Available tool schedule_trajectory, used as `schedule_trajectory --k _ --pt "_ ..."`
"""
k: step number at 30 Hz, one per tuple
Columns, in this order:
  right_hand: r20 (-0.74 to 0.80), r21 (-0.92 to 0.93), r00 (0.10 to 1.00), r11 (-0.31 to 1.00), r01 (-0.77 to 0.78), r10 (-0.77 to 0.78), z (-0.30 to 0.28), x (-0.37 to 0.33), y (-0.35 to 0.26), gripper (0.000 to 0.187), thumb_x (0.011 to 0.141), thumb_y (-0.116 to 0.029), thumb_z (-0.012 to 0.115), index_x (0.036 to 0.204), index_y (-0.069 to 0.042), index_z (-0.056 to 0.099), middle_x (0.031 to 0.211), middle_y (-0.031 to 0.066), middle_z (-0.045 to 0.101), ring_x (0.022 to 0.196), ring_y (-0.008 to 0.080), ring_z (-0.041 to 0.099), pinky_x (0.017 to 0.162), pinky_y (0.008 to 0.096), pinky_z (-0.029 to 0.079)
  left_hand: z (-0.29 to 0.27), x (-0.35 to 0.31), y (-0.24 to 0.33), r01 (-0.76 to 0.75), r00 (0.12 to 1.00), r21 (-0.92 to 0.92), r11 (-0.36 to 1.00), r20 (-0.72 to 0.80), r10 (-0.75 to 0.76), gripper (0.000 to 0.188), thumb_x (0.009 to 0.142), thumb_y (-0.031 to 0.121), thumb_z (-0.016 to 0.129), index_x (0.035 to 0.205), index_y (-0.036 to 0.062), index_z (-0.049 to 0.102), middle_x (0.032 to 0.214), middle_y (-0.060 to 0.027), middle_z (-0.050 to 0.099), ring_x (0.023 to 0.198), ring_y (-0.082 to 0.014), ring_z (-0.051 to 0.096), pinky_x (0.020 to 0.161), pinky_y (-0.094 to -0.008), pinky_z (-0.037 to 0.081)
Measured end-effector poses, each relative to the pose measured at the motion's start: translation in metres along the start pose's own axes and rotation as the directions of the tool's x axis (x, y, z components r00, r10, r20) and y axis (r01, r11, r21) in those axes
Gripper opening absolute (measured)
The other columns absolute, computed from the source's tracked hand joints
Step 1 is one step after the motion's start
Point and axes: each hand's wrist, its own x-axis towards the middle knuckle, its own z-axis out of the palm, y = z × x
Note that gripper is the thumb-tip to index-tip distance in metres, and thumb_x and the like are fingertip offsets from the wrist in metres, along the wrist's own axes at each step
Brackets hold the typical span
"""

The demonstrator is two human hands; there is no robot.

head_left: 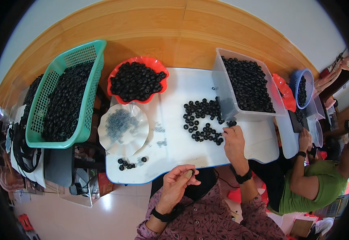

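Note:
My left hand (175, 186) is held in front of the table's near edge, thumb and fingers pinched on a small dark piece, mostly hidden, that looks like one of the black round parts. My right hand (234, 145) reaches over the table, its fingertips closed at a few small black round parts (231, 123) beside the clear plastic tub (238, 115). Left of that hand lies a loose pile of the same black parts (207, 132), some showing a hole through the middle. The tub itself is heaped with these parts.
On the white table (174, 96) stand a red scalloped bowl (111, 86) of black parts and a white fluted dish (129, 149) of small metal pieces. Several black parts (127, 165) lie near the front. A green basket (90, 120) stands left; a co-worker in green (322, 186) sits right.

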Motion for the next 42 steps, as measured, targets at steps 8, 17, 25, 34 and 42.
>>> schedule_trajectory --k 8,17,25,34,42 --pt "0.542 0.773 0.764 0.150 -0.617 0.349 -0.025 -0.028 -0.060 0.016 0.090 -0.002 0.063 0.105 0.004 0.065 0.086 0.0108 0.068 0.070 0.0119 0.063 0.064 0.0235 0.051 0.001 0.003 0.005 0.005 1.000 -0.175 0.985 -0.010 -0.007 0.022 0.097 0.004 0.051 0.114 -0.0050 0.060 0.100 -0.0167 0.065 0.083 -0.0146 0.063 0.080 -0.0359 0.059" --pt "0.631 0.771 0.746 -0.060 -0.634 0.215 -0.032 -0.041 -0.088 0.019 0.092 0.000 0.058 0.109 0.004 0.064 0.088 0.0124 0.069 0.073 0.0132 0.063 0.069 0.0237 0.052 0.001 0.000 0.007 0.013 1.000 -0.229 0.973 0.028 -0.007 0.022 0.097 0.005 0.051 0.115 -0.0049 0.059 0.103 -0.0177 0.066 0.083 -0.0146 0.064 0.080 -0.0365 0.059" --pt "0.547 0.823 0.819 0.068 -0.564 0.174 -0.035 -0.045 -0.096 0.013 0.089 0.003 0.063 0.101 0.003 0.064 0.100 0.0074 0.060 0.083 0.0138 0.064 0.075 0.0245 0.053 -0.002 -0.001 0.008 -0.021 0.999 -0.253 0.967 0.035 0.031 0.022 0.098 0.006 0.051 0.115 -0.0050 0.059 0.104 -0.0166 0.066 0.083 -0.0143 0.064 0.081 -0.0371 0.059" --pt "0.417 0.855 0.899 0.279 -0.438 0.133 -0.037 -0.045 -0.111 0.014 0.087 0.006 0.064 0.100 0.002 0.066 0.100 0.0071 0.059 0.087 0.0123 0.062 0.077 0.0232 0.052 -0.001 -0.003 0.007 -0.088 0.993 -0.141 0.986 0.062 0.097 0.023 0.099 0.006 0.049 0.116 -0.0054 0.058 0.100 -0.0114 0.064 0.084 -0.0134 0.064 0.081 -0.0381 0.060" --pt "0.305 0.821 0.941 0.460 -0.338 0.147 -0.036 -0.046 -0.122 0.018 0.086 0.004 0.066 0.104 0.000 0.067 0.099 0.0075 0.059 0.085 0.0121 0.061 0.074 0.0221 0.050 0.000 -0.004 0.009 -0.121 0.991 -0.096 0.988 0.051 0.126 0.023 0.099 0.007 0.049 0.117 -0.0047 0.058 0.100 -0.0097 0.064 0.084 -0.0127 0.064 0.082 -0.0366 0.059"
